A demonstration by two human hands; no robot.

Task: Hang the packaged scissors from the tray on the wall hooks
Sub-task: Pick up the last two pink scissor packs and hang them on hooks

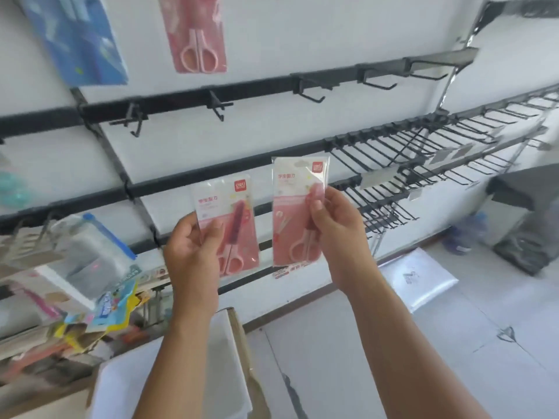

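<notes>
I hold one pink pack of scissors in each hand, both upright in front of the wall. My left hand (193, 252) grips the left scissors pack (233, 219) by its left edge. My right hand (335, 228) pinches the right scissors pack (292, 216) at its right side, a little higher. Another pink scissors pack (195, 34) hangs on the wall at the top. Below it runs a black rail with empty hooks (217, 105). The white tray (127, 385) lies below my forearms, partly hidden.
A blue pack (78, 37) hangs top left. Packaged goods (87, 255) crowd the lower left hooks and shelf. Rows of bare black hooks (423, 152) fill the right wall. A cardboard box edge (242, 337) sits under the tray. White bags (420, 279) lie on the tiled floor.
</notes>
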